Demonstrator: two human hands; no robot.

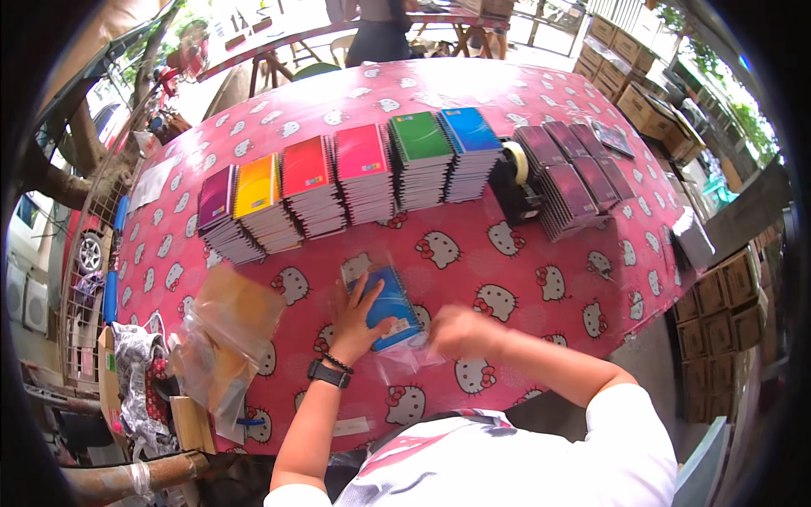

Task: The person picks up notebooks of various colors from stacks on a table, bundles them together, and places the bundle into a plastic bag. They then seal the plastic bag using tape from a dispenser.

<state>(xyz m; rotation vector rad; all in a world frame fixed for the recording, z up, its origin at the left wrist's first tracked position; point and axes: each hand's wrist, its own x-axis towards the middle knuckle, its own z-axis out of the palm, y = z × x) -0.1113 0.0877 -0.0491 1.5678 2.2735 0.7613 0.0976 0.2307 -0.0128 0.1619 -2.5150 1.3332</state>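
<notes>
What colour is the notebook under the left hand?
Blue; the notebook shows best in the head view.

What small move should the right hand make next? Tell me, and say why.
Probably fold the loose clear plastic with the right hand: it sticks out past the near edge of the blue notebook, which the left hand rests on, and the blurred right hand is close by.

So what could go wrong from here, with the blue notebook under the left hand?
The wire spiral runs along the side of the blue notebook facing the right hand, so it might snag the thin clear plastic.

That plastic looks loose and wrinkled, so it could crease or tear if pulled unevenly while the left hand presses down.

The pink stack is tall; a bump might topple it.
</notes>
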